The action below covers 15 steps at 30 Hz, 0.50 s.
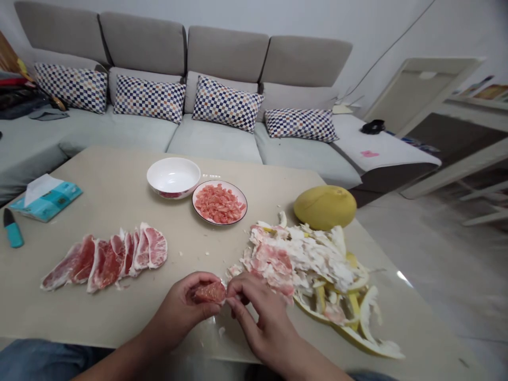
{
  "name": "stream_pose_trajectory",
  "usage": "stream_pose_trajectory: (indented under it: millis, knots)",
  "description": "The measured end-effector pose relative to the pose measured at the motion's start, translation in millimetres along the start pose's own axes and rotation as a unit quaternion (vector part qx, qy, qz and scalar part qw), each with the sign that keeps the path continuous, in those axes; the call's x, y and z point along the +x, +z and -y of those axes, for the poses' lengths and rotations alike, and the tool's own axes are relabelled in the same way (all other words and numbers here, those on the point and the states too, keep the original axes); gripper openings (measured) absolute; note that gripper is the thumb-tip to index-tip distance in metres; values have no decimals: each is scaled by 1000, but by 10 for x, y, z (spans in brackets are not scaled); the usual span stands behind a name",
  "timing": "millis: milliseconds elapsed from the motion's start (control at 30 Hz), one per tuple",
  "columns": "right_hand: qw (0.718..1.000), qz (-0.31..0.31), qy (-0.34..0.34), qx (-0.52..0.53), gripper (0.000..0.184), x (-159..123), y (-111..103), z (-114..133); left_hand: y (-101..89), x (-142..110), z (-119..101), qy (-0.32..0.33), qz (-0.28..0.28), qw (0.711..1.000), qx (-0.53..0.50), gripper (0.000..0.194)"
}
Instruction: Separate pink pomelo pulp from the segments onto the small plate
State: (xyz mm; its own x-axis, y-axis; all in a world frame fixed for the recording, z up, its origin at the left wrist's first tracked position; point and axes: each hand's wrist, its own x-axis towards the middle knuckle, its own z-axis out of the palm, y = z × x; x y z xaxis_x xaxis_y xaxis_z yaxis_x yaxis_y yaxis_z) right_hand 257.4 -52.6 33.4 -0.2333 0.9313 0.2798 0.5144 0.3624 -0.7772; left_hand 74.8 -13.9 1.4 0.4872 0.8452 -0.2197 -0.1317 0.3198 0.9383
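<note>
My left hand (186,307) is closed around a red pomelo segment (211,292), whose flesh shows between thumb and fingers. My right hand (260,312) pinches at the segment's right end, thumb against forefinger; a pale bit of membrane seems to lie at the fingertips, though it is too small to make out surely. To the left, a row of pomelo segments (109,259) still in white membrane rests on the table. Beyond my hands, a plate (219,223) carries red pulp pieces (220,203). A heap of white membrane and yellow peel (313,264) lies right of my right hand.
A white bowl (173,177) stands behind the plate's left side. A whole yellow pomelo (325,206) sits behind the peel heap. At the left edge lie a tissue pack (50,198) and a knife with a teal handle (14,230). A sofa (214,138) runs along the far side.
</note>
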Motion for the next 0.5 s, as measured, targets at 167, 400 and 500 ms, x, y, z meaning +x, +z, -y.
stream_pose_trajectory:
  millis: [167, 400, 500]
  knots:
    - [1000, 8, -10, 3, 9, -72, 21, 33, 24, -43, -61, 23, -23, 999, 37, 32]
    - [1000, 19, 0, 23, 10, -113, 57, 106, 72, -106, 10, 31, -43, 998, 38, 31]
    - [999, 20, -22, 27, 10, -148, 112, 117, 90, -117, 36, 29, -57, 998, 15, 31]
